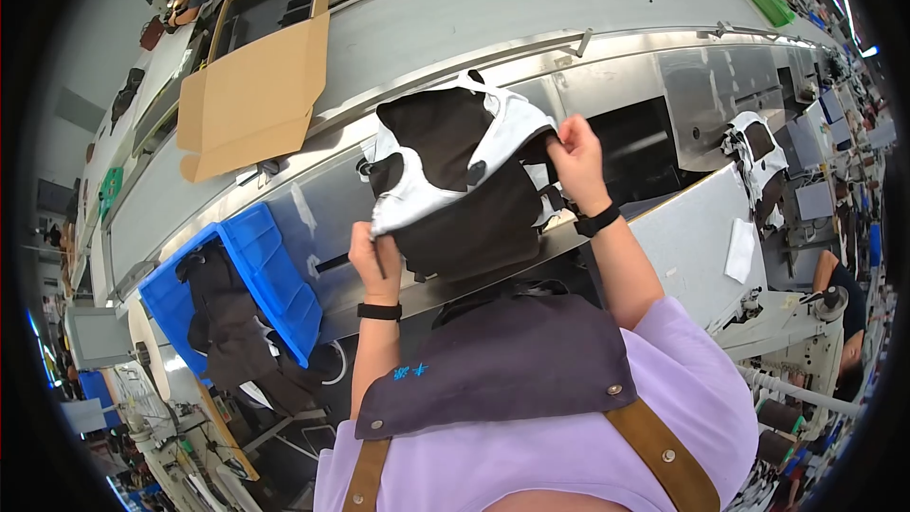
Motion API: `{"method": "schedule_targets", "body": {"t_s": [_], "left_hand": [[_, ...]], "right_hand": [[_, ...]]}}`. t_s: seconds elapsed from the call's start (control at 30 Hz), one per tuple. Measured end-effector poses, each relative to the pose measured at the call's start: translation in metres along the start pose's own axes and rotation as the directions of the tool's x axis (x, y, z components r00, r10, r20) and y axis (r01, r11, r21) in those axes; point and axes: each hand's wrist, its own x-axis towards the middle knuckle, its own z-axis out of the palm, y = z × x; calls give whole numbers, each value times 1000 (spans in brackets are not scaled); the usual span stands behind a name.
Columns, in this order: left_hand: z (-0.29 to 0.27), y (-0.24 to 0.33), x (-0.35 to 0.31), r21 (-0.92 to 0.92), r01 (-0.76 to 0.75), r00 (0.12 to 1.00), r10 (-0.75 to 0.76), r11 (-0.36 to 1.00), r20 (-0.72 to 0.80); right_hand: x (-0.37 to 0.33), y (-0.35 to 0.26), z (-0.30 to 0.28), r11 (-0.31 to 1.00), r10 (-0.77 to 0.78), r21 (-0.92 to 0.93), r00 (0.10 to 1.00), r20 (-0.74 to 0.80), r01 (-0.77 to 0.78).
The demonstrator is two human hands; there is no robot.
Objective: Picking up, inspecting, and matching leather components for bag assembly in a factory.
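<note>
Closest to the camera comes the person's own chest: a lilac short-sleeved shirt [664, 398] under a dark grey apron bib [502, 360] with brown leather straps. Both forearms rise from this, each with a black band at the wrist.

Between the hands hangs a black and white fabric piece with padded white edges [464, 171], lifted up in the air in front of the long grey metal conveyor housing [493, 19], not resting on any desk. The left hand [374, 251] pinches the lower left white edge; its fingers are closed on the cloth. The right hand [576, 159] holds the upper right corner, also with the fingers closed tight around the edge.

To hold the piece well for looking at it, the judgement is that both hands should keep the pinch near the edges and pull a little apart, so the cloth hangs flat and the seams show without folds. Holding too much cloth in the fist would hide part of it.

At the left, a blue plastic bin [275, 265] holds more dark fabric pieces [223, 322]. Above it an open brown cardboard box [251, 95] lies on the conveyor. At the right another black and white piece [755, 156] sits by a machine, and other persons work at the far edges.
</note>
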Motion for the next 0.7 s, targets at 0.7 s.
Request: {"method": "schedule_targets", "body": {"t_s": [0.7], "left_hand": [[20,-13,-55,-337,452,892,-429,826,144]], "right_hand": [[31,-22,124,598,-203,-323,528,825,734]]}}
